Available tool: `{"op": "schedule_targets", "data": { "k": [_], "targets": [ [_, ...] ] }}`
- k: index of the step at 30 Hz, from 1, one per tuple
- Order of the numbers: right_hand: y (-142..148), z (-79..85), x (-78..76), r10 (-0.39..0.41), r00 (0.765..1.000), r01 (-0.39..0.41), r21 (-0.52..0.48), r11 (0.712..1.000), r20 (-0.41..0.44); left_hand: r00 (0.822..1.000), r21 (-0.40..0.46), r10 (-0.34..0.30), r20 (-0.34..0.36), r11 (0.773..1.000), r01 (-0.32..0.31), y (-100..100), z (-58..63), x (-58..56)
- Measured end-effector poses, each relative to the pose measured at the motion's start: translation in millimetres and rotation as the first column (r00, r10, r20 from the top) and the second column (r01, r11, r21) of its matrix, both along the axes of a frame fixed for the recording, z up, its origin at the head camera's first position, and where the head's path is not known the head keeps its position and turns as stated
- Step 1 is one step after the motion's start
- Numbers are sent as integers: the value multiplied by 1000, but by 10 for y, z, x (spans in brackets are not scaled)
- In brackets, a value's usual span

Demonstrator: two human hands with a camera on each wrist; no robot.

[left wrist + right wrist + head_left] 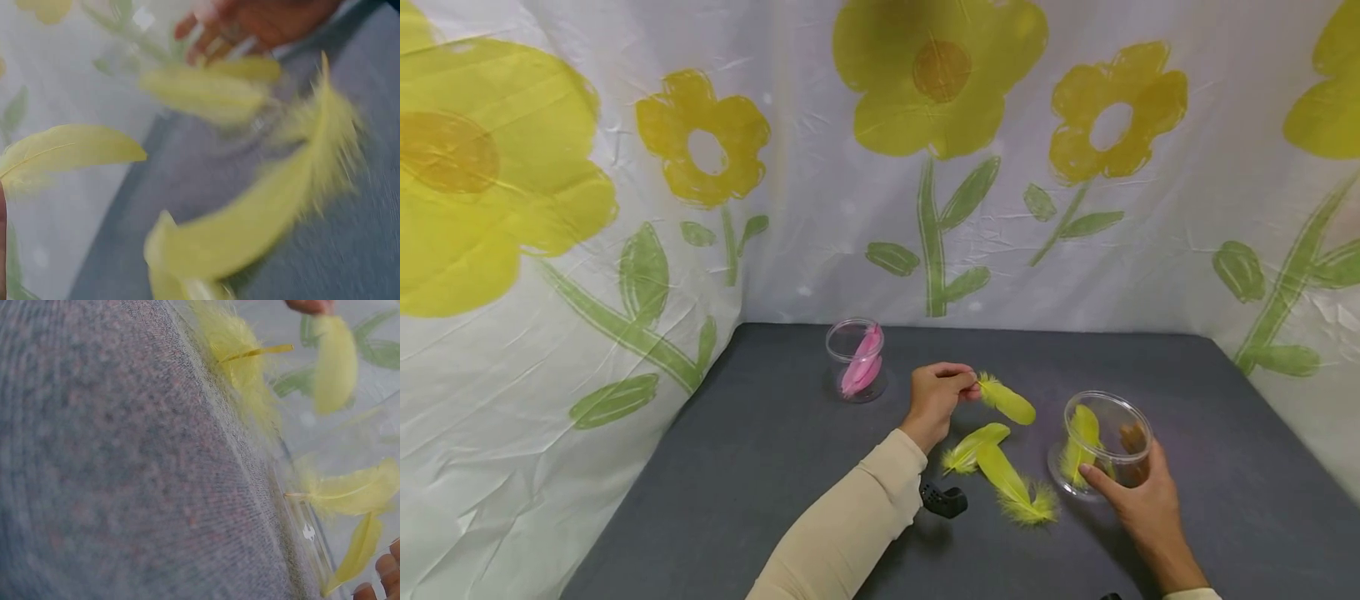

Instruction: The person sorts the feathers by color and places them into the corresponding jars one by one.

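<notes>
My left hand (936,402) pinches a yellow feather (1009,403) by its quill end, and the broad tip points right, above the table. On the tabletop below it lie two more yellow feathers, one (976,447) angled up to the right and another (1009,482) with its fluffy end toward me; they overlap. My right hand (1150,508) grips a clear plastic jar (1120,458) from its right side, thumb in front and fingers behind. Inside the jar, yellow feathers (353,495) stand against the wall. The left wrist view shows the held feather (75,147) at its left edge.
Another clear jar (829,343) with pink feathers (862,367) inside stands at the back left of the dark grey tabletop (760,467). A black wrist device (943,500) sits under the left sleeve. A flower-printed white curtain (820,250) surrounds the table.
</notes>
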State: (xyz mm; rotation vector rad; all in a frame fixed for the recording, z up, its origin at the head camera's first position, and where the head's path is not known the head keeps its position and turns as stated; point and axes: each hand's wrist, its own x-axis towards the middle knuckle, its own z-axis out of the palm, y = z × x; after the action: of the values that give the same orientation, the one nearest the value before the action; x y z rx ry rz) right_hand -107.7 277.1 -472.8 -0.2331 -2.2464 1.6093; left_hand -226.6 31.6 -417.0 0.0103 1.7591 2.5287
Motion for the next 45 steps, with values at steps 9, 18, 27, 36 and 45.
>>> {"op": "schedule_targets", "data": {
  "k": [9, 18, 27, 36, 45],
  "targets": [
    [1, -14, 4, -12, 1000, 11, 5, 1000, 25, 999, 195, -3, -33, 981, 9, 125, 425, 170],
    [1, -7, 13, -16, 999, 16, 9, 1000, 44, 997, 284, -10, -76, 958, 31, 427, 719, 367],
    [-12, 12, 13, -19, 998, 19, -11, 1000, 61, 993, 195, -6, -114, 980, 28, 782, 627, 518],
    [1, 22, 21, 12, 1000, -12, 9, 1000, 28, 1000, 44, 7, -24, 999, -6, 1051, 356, 632],
    [0, 17, 17, 3, 999, -4, 12, 1000, 37, 1000, -49, -12, -3, 999, 12, 1158, 274, 686]
  ]
}}
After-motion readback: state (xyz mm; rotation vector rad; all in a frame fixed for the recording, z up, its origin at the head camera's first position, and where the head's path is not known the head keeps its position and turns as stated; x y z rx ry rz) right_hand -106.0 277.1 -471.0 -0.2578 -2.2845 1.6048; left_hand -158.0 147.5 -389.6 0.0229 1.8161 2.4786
